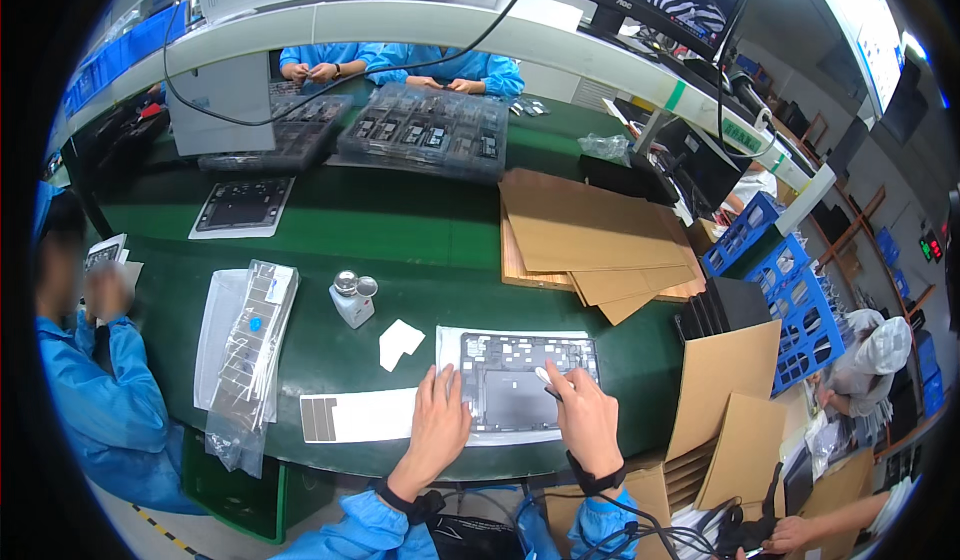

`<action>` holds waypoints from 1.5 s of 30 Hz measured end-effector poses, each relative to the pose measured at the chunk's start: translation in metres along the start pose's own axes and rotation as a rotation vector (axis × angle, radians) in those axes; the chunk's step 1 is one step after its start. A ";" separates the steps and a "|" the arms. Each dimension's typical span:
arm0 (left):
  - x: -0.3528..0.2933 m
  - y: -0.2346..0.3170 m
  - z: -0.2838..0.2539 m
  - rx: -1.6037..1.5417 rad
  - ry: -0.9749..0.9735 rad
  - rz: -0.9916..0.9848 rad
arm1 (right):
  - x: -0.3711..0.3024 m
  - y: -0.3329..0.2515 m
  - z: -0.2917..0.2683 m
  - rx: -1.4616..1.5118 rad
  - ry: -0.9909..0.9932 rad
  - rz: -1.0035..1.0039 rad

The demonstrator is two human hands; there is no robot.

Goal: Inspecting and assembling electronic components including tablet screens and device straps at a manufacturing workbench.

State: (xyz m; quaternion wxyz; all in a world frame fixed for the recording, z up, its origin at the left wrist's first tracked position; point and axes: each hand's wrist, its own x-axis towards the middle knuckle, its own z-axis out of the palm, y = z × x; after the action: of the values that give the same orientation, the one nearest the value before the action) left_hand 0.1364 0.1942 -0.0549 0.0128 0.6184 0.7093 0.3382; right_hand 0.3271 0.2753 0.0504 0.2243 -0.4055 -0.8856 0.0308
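Note:
A grey device back panel (520, 375) with exposed inner parts lies on a white sheet at the near edge of the green table (400, 230). My left hand (440, 425) rests flat on the panel's left edge, fingers spread. My right hand (585, 415) sits on the panel's right half and pinches a thin tool with a white tip (545, 378) against the panel. A small folded white cloth (400, 343) lies just left of the panel.
A small clear pump bottle (352, 298) stands left of the cloth. A bagged stack of strips (250, 345) and a white sheet with dark stripes (350, 417) lie at left. Cardboard sheets (590, 235) pile at right, trays of parts (425, 132) at the far side. Other workers in blue sit around.

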 end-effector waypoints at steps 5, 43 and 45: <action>-0.006 -0.009 -0.012 -0.037 -0.124 0.033 | 0.028 0.025 0.027 -0.152 -0.075 -0.074; -0.003 -0.020 -0.022 -0.051 -0.196 0.021 | 0.071 0.023 0.079 -0.059 -0.384 -0.136; -0.002 -0.019 -0.023 -0.050 -0.195 0.026 | 0.071 0.023 0.081 -0.045 -0.355 -0.153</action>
State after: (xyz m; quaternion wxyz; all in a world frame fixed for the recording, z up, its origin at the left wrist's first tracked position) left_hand 0.1105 0.1817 -0.0472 0.0930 0.6571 0.6877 0.2942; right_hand 0.2687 0.3524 -0.0011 0.0572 -0.3302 -0.9399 0.0649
